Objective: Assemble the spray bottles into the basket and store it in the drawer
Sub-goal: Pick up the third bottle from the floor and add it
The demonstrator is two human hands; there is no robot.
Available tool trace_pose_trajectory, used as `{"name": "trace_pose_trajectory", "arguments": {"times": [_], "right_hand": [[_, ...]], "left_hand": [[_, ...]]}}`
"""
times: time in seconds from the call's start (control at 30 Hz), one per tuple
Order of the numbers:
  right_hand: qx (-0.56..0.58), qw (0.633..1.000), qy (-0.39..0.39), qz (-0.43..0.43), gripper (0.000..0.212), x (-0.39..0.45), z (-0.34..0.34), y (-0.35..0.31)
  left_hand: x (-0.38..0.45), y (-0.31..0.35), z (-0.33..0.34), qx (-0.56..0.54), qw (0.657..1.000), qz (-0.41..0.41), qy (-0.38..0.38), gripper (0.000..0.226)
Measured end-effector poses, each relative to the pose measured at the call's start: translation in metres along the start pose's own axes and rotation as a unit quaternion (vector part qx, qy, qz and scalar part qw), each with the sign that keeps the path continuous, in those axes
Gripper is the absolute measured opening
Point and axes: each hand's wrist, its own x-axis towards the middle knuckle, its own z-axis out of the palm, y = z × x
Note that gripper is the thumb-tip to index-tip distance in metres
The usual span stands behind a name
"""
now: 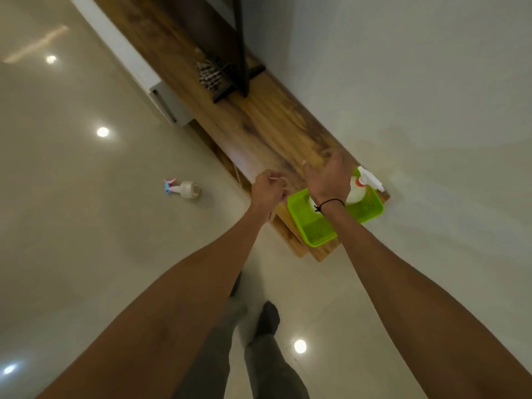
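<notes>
A green basket [319, 231] sits on the wooden counter [259, 125], right of centre. A spray bottle [359, 188] stands inside it. Another bottle [187, 190] lies on the floor at left.

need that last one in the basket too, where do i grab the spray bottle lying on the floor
Take the spray bottle by its round white body, coming from above. It lies on its side on the floor, pink-and-blue trigger head pointing away from the wooden cabinet, so the body is the widest, most exposed part.
</notes>
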Motion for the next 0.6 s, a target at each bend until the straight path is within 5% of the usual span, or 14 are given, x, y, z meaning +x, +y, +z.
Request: {"name": "trace_pose_trajectory", "arguments": {"times": [0.6], "right_hand": [[-0.067,0.961,-0.233,-0.136,0.037,-0.02,0.265,-0.191]], "left_hand": [[0.135,-0.031,-0.284,-0.116,0.974,-0.071,0.181,0.02]]}}
